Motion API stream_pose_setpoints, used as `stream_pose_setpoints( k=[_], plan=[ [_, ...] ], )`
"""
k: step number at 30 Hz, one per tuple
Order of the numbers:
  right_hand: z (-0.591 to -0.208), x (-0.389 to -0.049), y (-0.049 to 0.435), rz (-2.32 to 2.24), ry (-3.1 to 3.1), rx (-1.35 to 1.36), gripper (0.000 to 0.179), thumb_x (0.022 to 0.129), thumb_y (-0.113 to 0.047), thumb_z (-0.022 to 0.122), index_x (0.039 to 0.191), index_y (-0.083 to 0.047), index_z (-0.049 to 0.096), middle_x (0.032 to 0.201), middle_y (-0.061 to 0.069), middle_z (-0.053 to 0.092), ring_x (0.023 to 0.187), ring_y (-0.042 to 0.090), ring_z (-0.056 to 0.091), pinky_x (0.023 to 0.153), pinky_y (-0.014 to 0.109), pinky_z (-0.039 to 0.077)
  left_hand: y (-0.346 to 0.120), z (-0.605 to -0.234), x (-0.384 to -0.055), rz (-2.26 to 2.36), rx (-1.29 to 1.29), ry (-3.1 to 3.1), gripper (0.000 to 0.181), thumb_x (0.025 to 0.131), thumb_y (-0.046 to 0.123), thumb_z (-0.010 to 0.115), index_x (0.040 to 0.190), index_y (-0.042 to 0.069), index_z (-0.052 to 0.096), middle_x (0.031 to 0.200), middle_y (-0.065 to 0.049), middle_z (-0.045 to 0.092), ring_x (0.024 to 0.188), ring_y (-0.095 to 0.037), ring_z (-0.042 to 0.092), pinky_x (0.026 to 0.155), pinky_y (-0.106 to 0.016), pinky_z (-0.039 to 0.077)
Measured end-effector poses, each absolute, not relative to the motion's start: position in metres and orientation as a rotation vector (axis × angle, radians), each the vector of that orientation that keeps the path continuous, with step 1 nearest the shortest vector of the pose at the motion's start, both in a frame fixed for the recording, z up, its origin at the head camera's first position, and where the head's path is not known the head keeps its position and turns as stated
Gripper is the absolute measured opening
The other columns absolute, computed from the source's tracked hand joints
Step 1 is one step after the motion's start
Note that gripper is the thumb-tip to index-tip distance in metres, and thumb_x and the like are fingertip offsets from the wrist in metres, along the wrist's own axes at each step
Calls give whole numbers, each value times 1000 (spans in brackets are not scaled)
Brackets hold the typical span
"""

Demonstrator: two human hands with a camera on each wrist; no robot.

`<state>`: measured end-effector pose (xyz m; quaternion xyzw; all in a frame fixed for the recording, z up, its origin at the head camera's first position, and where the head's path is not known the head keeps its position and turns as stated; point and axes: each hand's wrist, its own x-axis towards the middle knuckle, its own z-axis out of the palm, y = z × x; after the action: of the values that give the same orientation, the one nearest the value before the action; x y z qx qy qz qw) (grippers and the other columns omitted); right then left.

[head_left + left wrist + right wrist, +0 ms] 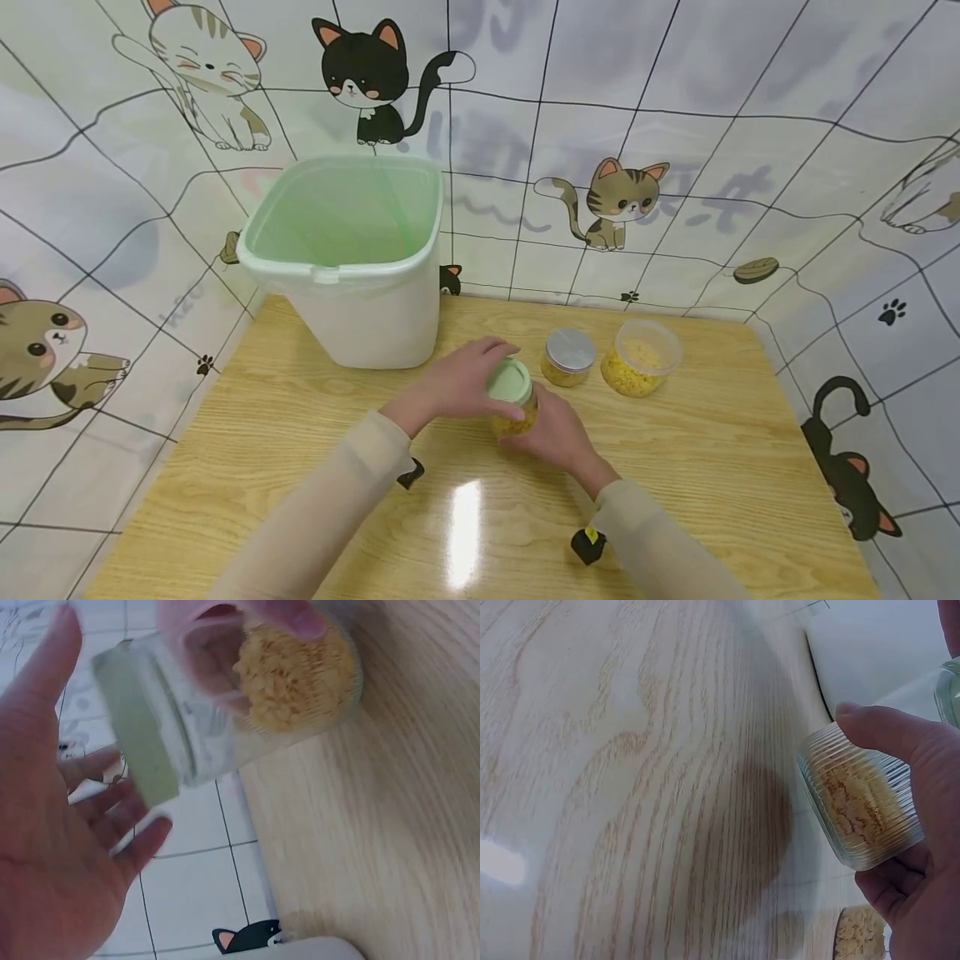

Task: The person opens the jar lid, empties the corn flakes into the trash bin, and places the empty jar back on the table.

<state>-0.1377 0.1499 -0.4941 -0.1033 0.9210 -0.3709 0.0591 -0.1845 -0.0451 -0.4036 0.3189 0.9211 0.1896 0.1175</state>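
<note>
A ribbed clear glass jar [519, 421] holds yellow flakes and wears a pale green lid [509, 381]. My right hand [557, 432] grips the jar's side, with the thumb across the ribbed glass [855, 802] in the right wrist view. Around the lid hovers my left hand [459, 382], its fingers spread and loosely bent. The left wrist view shows a gap between that palm and the lid [139, 727], with fingertips close to the lid's edge. The jar looks raised off the table, its base facing the wood.
A white bin [367, 312] with a green inside stands at the back left. Right of the jar are a small silver-lidded jar [570, 350] and an uncovered clear tub [632, 381] of yellow flakes. Cat-printed sheeting [487, 208] surrounds the wooden table [712, 467].
</note>
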Motion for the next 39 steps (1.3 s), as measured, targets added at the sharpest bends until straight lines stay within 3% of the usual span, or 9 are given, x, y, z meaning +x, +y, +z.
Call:
stream_pose_setpoints(
  k=[6,8,11,15,19,27,30,34,39],
  plan=[
    [-492,-137,149,-1162,2765,-304,85,62,-34,92,135,-21,50,122,-6,63,108,15,62,95,40,51,-55,-397,-190,769,1052,2470,97,70,32,88,152,23,35,160,-2,29,148,-24,25,118,-46,28],
    [-491,-137,149,-1161,2766,-302,86,62,-33,93,135,-20,50,120,-6,63,107,15,62,94,40,51,-56,-395,-190,768,1064,2422,94,71,24,87,151,25,36,161,-2,28,148,-23,25,118,-46,27],
    [-492,-137,149,-1150,2772,-301,86,62,-34,93,135,-20,49,120,-5,63,107,15,62,93,40,51,-57,-394,-190,750,1090,2401,87,73,17,85,148,26,41,156,-2,36,143,-23,35,115,-44,32],
    [-492,-137,149,-1156,2763,-284,87,61,-34,93,135,-20,50,120,-6,63,107,15,62,93,40,51,-55,-396,-190,717,1063,2485,81,72,25,86,143,27,48,141,0,51,125,-19,51,103,-40,43],
    [-492,-137,149,-1154,2760,-274,85,61,-35,93,134,-21,51,120,-7,63,107,14,62,93,40,51,-54,-399,-188,657,948,2597,80,69,47,85,138,30,49,123,3,55,106,-15,55,89,-34,49],
    [-492,-139,149,-1116,2787,-271,87,61,-38,92,136,-19,51,126,-4,62,116,18,60,99,44,49,-50,-406,-184,561,884,2738,88,64,70,77,136,28,48,116,4,54,98,-14,56,81,-32,51],
    [-493,-138,149,-1108,2798,-280,87,61,-38,92,136,-18,51,126,-3,63,116,18,60,98,43,50,-50,-409,-184,562,911,2739,93,64,70,78,139,26,45,124,2,54,104,-16,56,85,-34,51],
    [-494,-138,149,-1103,2805,-304,87,61,-40,92,135,-17,51,122,-4,64,110,16,62,95,41,51,-54,-410,-186,655,984,2664,104,63,64,82,148,29,34,146,1,44,129,-19,47,101,-40,47],
    [-491,-137,149,-1121,2788,-309,88,60,-36,93,135,-19,51,119,-6,64,106,14,62,93,40,51,-61,-402,-189,755,1077,2486,101,69,37,88,151,38,30,161,4,25,147,-22,28,113,-46,34]
  ],
)
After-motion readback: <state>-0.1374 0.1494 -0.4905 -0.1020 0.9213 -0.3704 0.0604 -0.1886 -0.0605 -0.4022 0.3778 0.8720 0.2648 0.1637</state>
